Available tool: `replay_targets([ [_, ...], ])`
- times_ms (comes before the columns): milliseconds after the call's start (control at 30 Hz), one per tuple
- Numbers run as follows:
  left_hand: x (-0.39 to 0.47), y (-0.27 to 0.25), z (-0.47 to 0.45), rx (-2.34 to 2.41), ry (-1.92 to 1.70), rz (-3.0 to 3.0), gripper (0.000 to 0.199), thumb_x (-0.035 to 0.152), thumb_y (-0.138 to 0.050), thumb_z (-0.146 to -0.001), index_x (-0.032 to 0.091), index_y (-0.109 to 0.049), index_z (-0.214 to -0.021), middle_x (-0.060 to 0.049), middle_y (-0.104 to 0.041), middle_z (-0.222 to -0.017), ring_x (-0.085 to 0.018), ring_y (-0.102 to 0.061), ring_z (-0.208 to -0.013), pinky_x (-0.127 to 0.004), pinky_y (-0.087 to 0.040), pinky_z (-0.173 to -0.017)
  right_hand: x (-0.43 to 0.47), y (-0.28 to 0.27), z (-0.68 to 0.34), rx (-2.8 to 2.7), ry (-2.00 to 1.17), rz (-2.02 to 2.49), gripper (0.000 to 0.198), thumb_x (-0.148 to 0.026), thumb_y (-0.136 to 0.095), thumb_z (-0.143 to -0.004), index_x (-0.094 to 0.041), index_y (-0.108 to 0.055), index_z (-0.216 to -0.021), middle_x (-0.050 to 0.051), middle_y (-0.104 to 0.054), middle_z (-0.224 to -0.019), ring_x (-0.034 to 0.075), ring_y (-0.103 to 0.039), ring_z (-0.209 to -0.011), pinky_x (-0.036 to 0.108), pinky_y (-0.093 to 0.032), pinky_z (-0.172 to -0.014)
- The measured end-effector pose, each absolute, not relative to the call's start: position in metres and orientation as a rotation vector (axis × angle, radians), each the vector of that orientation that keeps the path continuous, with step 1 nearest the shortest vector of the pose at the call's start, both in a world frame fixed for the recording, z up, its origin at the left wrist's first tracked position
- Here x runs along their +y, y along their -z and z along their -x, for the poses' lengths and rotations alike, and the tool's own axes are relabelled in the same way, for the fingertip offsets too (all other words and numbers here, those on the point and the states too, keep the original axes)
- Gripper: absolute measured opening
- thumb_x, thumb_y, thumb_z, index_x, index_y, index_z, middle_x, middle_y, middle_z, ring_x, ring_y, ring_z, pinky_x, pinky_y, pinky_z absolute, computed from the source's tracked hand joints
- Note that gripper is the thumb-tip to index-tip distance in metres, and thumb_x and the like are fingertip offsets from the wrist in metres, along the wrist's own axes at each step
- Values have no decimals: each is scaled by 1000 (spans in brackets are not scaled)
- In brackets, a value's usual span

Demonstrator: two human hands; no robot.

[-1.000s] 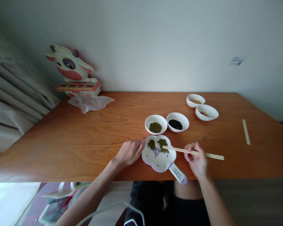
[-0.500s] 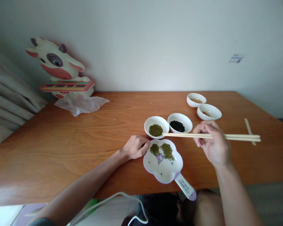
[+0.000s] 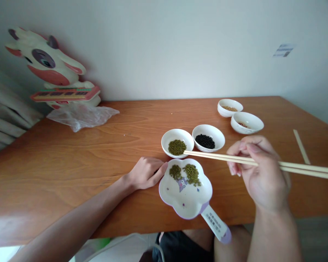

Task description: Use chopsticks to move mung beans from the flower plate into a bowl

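My right hand is closed round a pair of light wooden chopsticks, held nearly level. Their tips lie at the near rim of a white bowl containing green mung beans. Just below that bowl is a white flower-shaped plate with a purple edge and a handle, bearing two small heaps of mung beans. My left hand rests on the table with curled fingers, its thumb against the plate's left rim; some fingertips are hidden. Whether the chopstick tips pinch a bean is too small to tell.
Beside the mung beans stands a bowl of black beans. Two more white bowls, one with tan grains and one with reddish bits, are farther back. A wooden stick lies right. A cow toy keyboard and plastic bag occupy the back left.
The view has shifted slightly and come closer. My right hand still has the chopsticks, now slanting more, with their tips at the mung bean bowl. My left hand stays at the plate.
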State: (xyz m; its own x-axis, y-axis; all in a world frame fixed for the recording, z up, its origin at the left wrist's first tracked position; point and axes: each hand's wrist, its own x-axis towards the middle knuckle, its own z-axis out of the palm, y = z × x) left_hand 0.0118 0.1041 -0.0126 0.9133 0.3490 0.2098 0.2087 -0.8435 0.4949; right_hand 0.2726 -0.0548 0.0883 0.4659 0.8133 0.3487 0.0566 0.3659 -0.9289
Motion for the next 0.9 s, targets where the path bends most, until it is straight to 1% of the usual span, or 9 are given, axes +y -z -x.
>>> replay_targets([
  [133, 101, 9, -7, 377, -401, -2626, 43, 28, -32, -113, 19, -48, -73, -2, -58, -69, -14, -52, -62, -30, -37, -64, -50, -81, -268, -982, -569, 1109, 15, -26, -54, -102, -23, -64, -91, -2, -66, -67, 12, -55, -50, 25, -38, -45],
  [300, 101, 8, -7, 318, -406, -2632, 44, 28, -32, -112, 19, -48, -72, -1, -57, -67, -13, -51, -60, -31, -36, -63, -47, -73, -262, -968, -576, 1088, 30, -34, -51, -104, -21, -68, -83, -1, -65, -69, 11, -58, -52, 24, -43, -46],
  [467, 100, 10, -6, 276, -430, -2679, 42, 28, -35, -111, 20, -48, -72, -1, -57, -68, -14, -50, -59, -32, -35, -62, -44, -69, -256, -889, -643, 1082, 20, -27, -53, -100, -23, -67, -87, -2, -64, -73, 11, -58, -53, 23, -44, -47],
  [567, 100, 10, -5, 284, -421, -2687, 42, 27, -35, -111, 20, -48, -72, -1, -57, -67, -14, -49, -59, -32, -34, -62, -42, -69, -260, -853, -648, 1066, 19, -28, -57, -98, -23, -68, -84, -2, -64, -72, 11, -57, -53, 24, -44, -48],
  [700, 99, 10, -5, 290, -408, -2675, 41, 27, -35, -110, 20, -47, -72, -1, -56, -67, -14, -48, -59, -32, -33, -62, -43, -71, -269, -844, -683, 1094, 31, -39, -55, -103, -24, -74, -83, 0, -66, -76, 11, -58, -58, 24, -45, -50],
  [767, 99, 11, -5, 301, -402, -2664, 40, 27, -36, -110, 20, -46, -72, -1, -55, -67, -14, -47, -59, -32, -33, -62, -44, -72, -273, -845, -689, 1101, 38, -45, -52, -105, -25, -75, -82, 0, -65, -74, 12, -57, -60, 25, -46, -51],
  [900, 100, 11, -6, 279, -394, -2648, 40, 26, -35, -110, 20, -45, -72, -1, -54, -67, -14, -46, -59, -31, -33, -62, -47, -72, -277, -900, -670, 1109, 49, -46, -47, -108, -25, -74, -73, 1, -61, -68, 12, -56, -60, 26, -45, -53],
])
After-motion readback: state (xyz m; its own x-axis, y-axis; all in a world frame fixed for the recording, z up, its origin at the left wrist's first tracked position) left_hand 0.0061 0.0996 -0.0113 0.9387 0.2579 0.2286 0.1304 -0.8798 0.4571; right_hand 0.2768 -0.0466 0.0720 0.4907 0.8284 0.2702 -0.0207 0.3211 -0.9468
